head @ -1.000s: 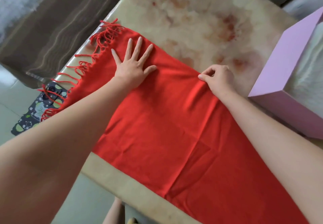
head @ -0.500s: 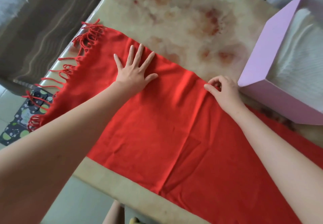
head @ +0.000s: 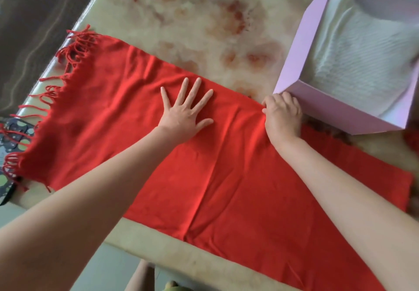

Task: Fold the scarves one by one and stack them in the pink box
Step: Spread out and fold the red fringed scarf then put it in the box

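Red cloth covers most of the near part of the tabletop: it is one red scarf, spread flat and long, and it starts just in front of the pink box and runs away from the box to the far side of the tabletop. At the end farthest from the box the fringe of red threads lies loose, and some threads hang over the edge. A second fringed end of red cloth shows close under the front wall of the box. The left hand rests on the scarf a little way from the box, palm down, with all fingers straight and spread, so it presses the cloth and does not grasp it. The right hand is just beside the near corner of the box, almost touching it; its fingers are curled and they pinch the back edge of the scarf, where the cloth gathers in small wrinkles. The box stands open on the tabletop, and inside it lies a white knitted cloth, which fills the bottom. The tabletop behind the scarf, on the same side as the box, has a pale marble look with reddish spots. Far from the box, past the fringe and lower than the tabletop edge, a dark thing with coloured dots is partly in view; I cannot tell what it is.
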The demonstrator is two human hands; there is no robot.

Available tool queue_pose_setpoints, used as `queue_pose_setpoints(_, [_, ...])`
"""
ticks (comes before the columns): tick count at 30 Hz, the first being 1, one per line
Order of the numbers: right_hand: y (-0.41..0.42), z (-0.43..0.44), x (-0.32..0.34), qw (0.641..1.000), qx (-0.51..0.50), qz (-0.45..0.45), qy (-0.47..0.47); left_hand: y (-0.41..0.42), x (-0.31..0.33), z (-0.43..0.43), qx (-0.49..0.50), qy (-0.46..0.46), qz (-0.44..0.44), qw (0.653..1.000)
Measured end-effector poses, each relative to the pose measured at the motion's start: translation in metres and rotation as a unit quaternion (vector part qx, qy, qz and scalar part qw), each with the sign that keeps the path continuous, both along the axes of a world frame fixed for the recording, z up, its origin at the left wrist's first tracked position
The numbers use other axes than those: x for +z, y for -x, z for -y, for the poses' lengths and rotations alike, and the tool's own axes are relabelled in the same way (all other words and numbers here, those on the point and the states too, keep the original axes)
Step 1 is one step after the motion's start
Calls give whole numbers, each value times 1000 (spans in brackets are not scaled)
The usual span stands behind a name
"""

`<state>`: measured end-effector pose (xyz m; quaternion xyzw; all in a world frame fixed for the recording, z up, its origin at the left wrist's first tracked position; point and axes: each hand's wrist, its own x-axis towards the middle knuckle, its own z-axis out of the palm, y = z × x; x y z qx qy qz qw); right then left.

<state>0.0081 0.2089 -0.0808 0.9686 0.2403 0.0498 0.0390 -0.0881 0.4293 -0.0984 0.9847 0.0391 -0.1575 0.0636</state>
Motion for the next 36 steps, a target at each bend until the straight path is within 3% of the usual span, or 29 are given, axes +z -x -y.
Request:
queue_pose_setpoints(3, [14, 8, 5, 1000, -2, -23, -17, 2, 3, 7, -11, 3, 6, 1000])
queue_pose_setpoints(7, [41, 35, 7, 981, -45, -96, -165, 14, 9, 35, -35, 31, 28, 999])
queue_pose_setpoints(13, [91, 111, -15, 973, -44, -226, -11, 59, -4, 86, -47, 13, 34, 998])
queue_pose_setpoints(22, [108, 223, -12, 956, -192, -222, -14, 97, -1, 144, -55, 2, 42, 998])
queue_pose_setpoints(27, [124, 234, 5, 959, -184, -202, -72, 111, 0, 171, -70, 11, 23, 997])
queue_pose_setpoints(32, [211, 220, -2, 969, -23, -247, -16, 166, 0, 188, -72, 15, 11, 997])
queue_pose_setpoints(36, [242, 255, -16, 962, -99, -254, 19, 188, 0, 214, -84, 20, -10, 996])
